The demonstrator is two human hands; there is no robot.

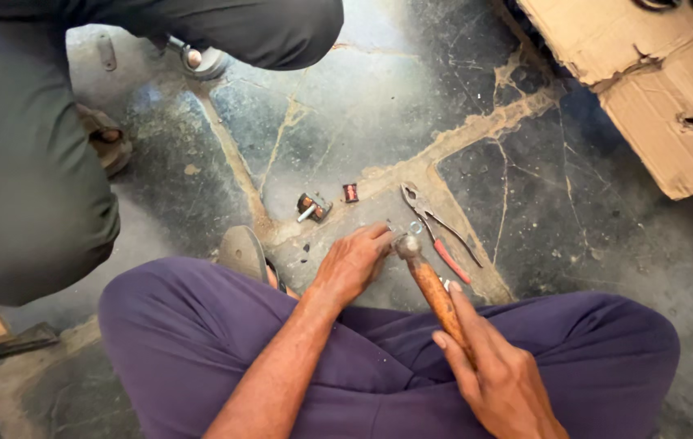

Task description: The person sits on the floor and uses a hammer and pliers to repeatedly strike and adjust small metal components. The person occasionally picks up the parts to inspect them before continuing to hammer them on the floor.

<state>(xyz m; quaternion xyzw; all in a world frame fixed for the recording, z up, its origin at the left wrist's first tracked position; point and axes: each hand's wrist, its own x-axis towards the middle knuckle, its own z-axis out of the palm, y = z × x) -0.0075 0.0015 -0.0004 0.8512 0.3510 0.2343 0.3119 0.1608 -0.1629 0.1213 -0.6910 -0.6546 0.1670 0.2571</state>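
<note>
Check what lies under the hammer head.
Under the hammer head, the left hand pinches something small against the cracked stone floor. Fingers and head cover it; a small ring lies beside.

Your left hand [352, 264] reached forward and low, palm down, fingertips pinched together at the front. Your right hand [499, 375] sat nearer your lap, fingers curled shut in a grip, forearm angled inward.

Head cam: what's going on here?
A person sits cross-legged on a cracked stone floor. The right hand grips a wooden-handled hammer, its head down by the left hand's fingertips, which pinch something too small to identify. Pliers with red grips and two small coil parts lie just beyond. A second person crouches at left.
</note>
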